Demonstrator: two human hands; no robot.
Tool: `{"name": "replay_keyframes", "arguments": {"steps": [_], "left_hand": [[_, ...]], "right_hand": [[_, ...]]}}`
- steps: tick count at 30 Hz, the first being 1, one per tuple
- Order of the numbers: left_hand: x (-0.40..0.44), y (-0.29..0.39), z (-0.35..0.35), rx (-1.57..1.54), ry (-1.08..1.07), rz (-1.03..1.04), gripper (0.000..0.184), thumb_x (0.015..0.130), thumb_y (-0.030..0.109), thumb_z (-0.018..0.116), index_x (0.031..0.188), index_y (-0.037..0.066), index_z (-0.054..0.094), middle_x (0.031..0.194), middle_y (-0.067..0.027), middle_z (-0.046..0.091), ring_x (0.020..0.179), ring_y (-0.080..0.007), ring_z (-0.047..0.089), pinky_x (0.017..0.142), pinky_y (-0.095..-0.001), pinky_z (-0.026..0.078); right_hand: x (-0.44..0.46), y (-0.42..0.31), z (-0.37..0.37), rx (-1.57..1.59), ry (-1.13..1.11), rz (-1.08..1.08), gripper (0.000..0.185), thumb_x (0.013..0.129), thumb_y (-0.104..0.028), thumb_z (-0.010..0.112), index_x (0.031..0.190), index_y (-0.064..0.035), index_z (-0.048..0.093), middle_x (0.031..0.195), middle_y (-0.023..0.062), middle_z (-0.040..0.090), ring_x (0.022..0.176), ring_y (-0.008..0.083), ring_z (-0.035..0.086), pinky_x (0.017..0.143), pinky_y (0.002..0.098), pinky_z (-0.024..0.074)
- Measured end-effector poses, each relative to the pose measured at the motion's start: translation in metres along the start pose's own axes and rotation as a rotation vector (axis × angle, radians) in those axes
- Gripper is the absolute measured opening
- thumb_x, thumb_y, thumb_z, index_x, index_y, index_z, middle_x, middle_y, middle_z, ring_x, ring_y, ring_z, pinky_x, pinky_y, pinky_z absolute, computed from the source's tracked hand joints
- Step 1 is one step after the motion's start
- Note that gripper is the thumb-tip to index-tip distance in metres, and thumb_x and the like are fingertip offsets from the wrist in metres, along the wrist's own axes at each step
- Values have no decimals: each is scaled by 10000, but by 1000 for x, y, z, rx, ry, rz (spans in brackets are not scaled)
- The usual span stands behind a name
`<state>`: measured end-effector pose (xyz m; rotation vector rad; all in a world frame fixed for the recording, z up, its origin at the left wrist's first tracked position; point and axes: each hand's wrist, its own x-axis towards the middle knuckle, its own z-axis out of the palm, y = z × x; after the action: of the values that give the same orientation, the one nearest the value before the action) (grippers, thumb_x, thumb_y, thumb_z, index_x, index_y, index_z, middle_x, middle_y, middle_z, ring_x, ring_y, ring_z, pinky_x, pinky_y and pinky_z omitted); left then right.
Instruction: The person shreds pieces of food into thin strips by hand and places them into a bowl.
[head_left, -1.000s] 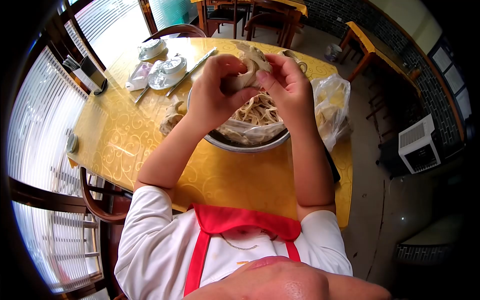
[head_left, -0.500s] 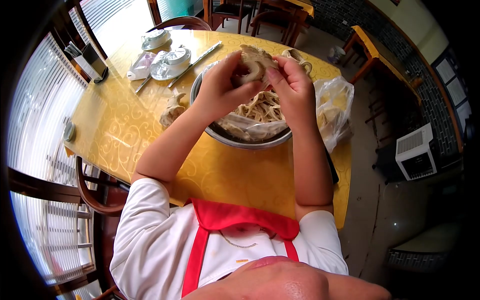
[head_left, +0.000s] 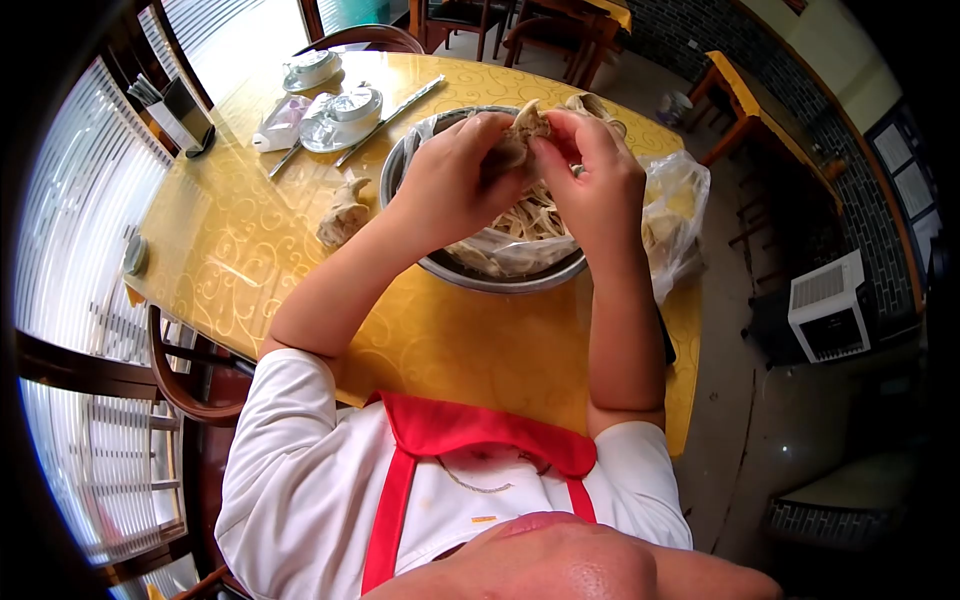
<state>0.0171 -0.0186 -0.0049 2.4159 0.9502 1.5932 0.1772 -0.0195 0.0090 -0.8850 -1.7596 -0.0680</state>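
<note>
My left hand point(head_left: 460, 180) and my right hand point(head_left: 598, 185) are both closed on one beige, fibrous food piece point(head_left: 530, 122), held above the bowl. Fingers cover much of it, and its exact kind is unclear. Below them, a metal bowl point(head_left: 515, 286) lined with clear plastic point(head_left: 500, 256) contains torn beige strips point(head_left: 537, 215). Another lumpy beige piece point(head_left: 343, 217) lies on the table left of the bowl. More beige pieces point(head_left: 592, 104) show behind my right hand.
A clear plastic bag point(head_left: 680, 205) sits right of the bowl on the yellow patterned table point(head_left: 240, 250). Wrapped dishes point(head_left: 342, 120) and chopsticks point(head_left: 400, 108) lie at the back left, near a black holder point(head_left: 188, 120). A wooden chair point(head_left: 190, 385) stands at the left edge.
The held piece has turned and shows less between my hands, with an end now pointing up. My right fingers have shifted to pinch near its top.
</note>
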Motion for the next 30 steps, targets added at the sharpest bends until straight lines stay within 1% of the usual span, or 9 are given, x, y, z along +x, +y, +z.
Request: {"name": "replay_keyframes", "arguments": {"steps": [2, 8, 11, 14, 17, 22, 25, 28, 30], "left_hand": [[0, 1, -2, -12, -25, -22, 365, 714, 58, 639, 1055, -2, 525, 783, -112, 577, 650, -209, 592, 600, -295, 478], [1, 8, -5, 56, -42, 50, 352, 711, 33, 607, 1054, 8, 532, 795, -119, 579, 666, -225, 594, 611, -289, 479], [2, 5, -3, 1, -44, 92, 361, 720, 27, 596, 1072, -1, 522, 806, -121, 580, 675, -196, 589, 606, -269, 474], [-1, -3, -2, -224, -98, -61, 350, 750, 29, 577, 1092, -10, 509, 851, -97, 582, 708, -141, 578, 614, -248, 466], [0, -2, -4, -481, -150, -277, 328, 787, 38, 560, 1105, -11, 502, 891, -58, 580, 738, -100, 563, 631, -239, 462], [0, -12, -1, -197, -45, -157, 263, 763, 126, 642, 963, 7, 519, 757, -66, 583, 604, -81, 562, 538, -242, 467], [-1, -1, 0, -353, -25, -166, 219, 794, 11, 602, 1000, 2, 532, 802, -40, 592, 631, -87, 549, 575, -237, 482], [-7, -11, 1, -348, -57, -113, 231, 817, -7, 564, 1047, -3, 535, 938, -60, 571, 769, -101, 537, 625, -229, 474], [-9, -19, 3, -398, -82, -142, 288, 837, 4, 545, 1119, -23, 495, 997, -77, 560, 854, -127, 537, 705, -254, 471]], "right_hand": [[0, 0, 3, -15, 20, -38, 215, 737, -100, 674, 931, -58, 592, 783, 101, 613, 670, 246, 622, 593, 338, 506], [-2, 6, 10, -73, 92, -53, 226, 693, -62, 640, 915, -48, 601, 762, 119, 621, 637, 254, 619, 593, 325, 504], [-1, 2, 6, 113, 10, 216, 186, 706, -54, 619, 890, -26, 612, 745, 106, 638, 629, 197, 623, 595, 291, 500], [0, 4, 4, 378, -35, 469, 151, 730, -55, 598, 870, -3, 616, 730, 85, 645, 631, 134, 606, 595, 255, 490], [-1, 12, 7, 604, -21, 524, 176, 747, -104, 646, 878, 7, 610, 742, 68, 639, 644, 105, 586, 595, 244, 483], [0, 12, 10, 480, -124, 318, 301, 708, -203, 736, 890, -4, 601, 741, 68, 622, 650, 130, 588, 597, 255, 477], [-1, 8, -1, 337, -180, 201, 259, 734, -159, 733, 902, -21, 592, 769, 37, 599, 729, 97, 575, 641, 242, 482], [-3, 8, 3, 307, -69, 47, 228, 675, -157, 711, 822, -25, 597, 747, 129, 591, 652, 251, 591, 593, 324, 464], [-3, 14, 3, 260, -71, -1, 197, 669, -171, 696, 766, -35, 590, 728, 136, 592, 655, 294, 593, 588, 356, 457]]}}
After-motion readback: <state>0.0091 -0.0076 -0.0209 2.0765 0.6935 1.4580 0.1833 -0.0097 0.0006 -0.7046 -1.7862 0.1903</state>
